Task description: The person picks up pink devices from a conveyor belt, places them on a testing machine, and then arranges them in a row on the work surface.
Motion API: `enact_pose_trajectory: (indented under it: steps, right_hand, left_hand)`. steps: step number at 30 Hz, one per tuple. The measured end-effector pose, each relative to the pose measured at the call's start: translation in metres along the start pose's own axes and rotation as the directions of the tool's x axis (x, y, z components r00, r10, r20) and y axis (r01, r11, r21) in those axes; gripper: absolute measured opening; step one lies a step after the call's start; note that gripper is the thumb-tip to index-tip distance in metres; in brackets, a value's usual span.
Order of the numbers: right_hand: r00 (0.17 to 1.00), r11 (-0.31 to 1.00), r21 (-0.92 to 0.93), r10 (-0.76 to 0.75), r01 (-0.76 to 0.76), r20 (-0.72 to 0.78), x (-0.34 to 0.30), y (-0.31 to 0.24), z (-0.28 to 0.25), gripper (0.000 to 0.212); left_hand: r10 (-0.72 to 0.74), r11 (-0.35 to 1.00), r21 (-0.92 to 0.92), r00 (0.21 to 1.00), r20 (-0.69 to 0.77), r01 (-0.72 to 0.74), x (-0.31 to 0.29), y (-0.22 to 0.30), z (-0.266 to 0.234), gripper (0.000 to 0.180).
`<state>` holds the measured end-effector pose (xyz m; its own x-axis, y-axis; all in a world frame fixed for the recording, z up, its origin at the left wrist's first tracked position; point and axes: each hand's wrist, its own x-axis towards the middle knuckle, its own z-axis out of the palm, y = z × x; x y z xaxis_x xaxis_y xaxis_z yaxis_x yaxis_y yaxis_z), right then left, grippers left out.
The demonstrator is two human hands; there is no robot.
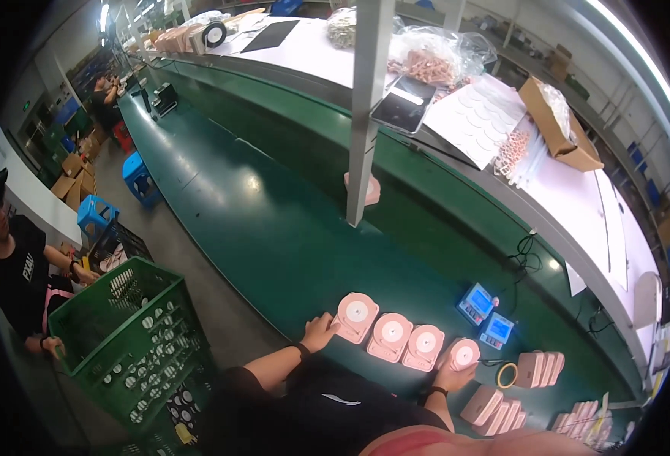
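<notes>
Several pink plastic devices, each with a round white disc on top, form a slanting row on the green bench. At the row's left end, my left hand (320, 333) has its curled fingers on the edge of one pink device (355, 313). Two more, a second pink device (390, 336) and a third pink device (425, 346), lie between my hands. My right hand (454, 376) is closed around the lower side of the rightmost pink device (460, 353). The undersides of the devices and some of my fingertips are hidden.
Two small blue-screened meters (476, 303) stand beyond my right hand. A yellow tape roll (507, 375) and stacked pink parts (540, 368) lie to the right. A grey post (365, 114) rises from the bench. At left, a person holds a green crate (134, 334).
</notes>
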<state>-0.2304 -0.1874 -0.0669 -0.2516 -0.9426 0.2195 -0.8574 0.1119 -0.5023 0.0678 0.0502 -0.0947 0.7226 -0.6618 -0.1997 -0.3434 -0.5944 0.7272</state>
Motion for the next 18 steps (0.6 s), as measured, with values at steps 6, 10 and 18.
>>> enact_pose_trajectory:
  steps: [6, 10, 18]
  right_hand:
    - [1.000, 0.999, 0.037, 0.000, 0.000, 0.002, -0.001, -0.002, 0.000, 0.090]
    - [0.999, 0.994, 0.100, -0.044, 0.044, 0.005, 0.001, 0.011, 0.001, 0.090]
    - [0.995, 0.972, 0.211, -0.103, 0.099, 0.004, -0.008, 0.010, 0.000, 0.089]
  left_hand:
    - [0.026, 1.000, -0.001, 0.999, -0.026, -0.026, 0.001, 0.004, -0.002, 0.030]
    - [0.024, 0.999, 0.036, 1.000, 0.009, -0.024, 0.001, 0.008, -0.009, 0.032]
    - [-0.015, 0.999, 0.050, 0.981, 0.194, 0.005, 0.013, 0.012, -0.019, 0.039]
